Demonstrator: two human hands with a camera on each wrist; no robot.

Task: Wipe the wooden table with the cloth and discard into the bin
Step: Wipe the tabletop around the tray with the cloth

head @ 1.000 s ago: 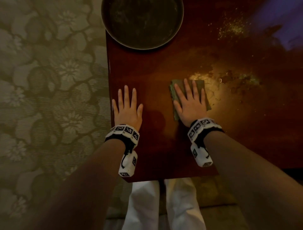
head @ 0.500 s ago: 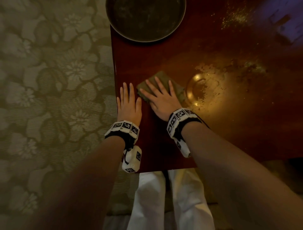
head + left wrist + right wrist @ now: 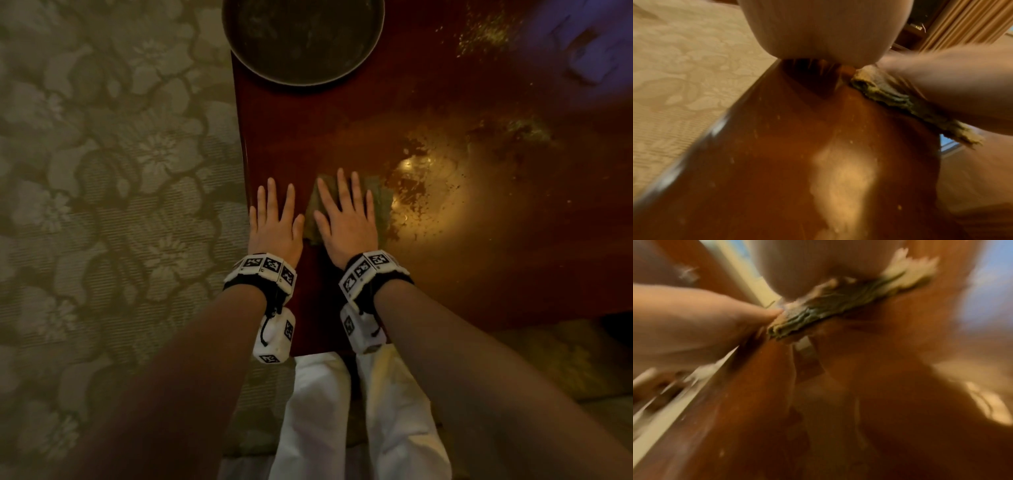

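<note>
A folded olive-green cloth (image 3: 383,200) lies flat on the dark red wooden table (image 3: 342,120), near its left front part. My right hand (image 3: 346,214) presses on the cloth with straight, spread fingers. The cloth's folded edge (image 3: 890,94) shows under that hand in the left wrist view, and again as a blurred edge (image 3: 818,313) in the right wrist view. My left hand (image 3: 275,216) rests flat on the bare wood just left of the cloth, close to the table's left edge. Yellowish crumbs and a wet smear (image 3: 421,192) lie right of the cloth.
A round dark metal tray (image 3: 303,41) stands at the table's far left corner. More crumbs (image 3: 486,37) are scattered at the far right. Patterned carpet (image 3: 102,205) lies left of the table. White trouser legs (image 3: 342,411) show below the front edge. No bin is in view.
My right hand slid the cloth left toward the left hand, then turned it straight again and shifted slightly right. The left hand stayed flat in place.
</note>
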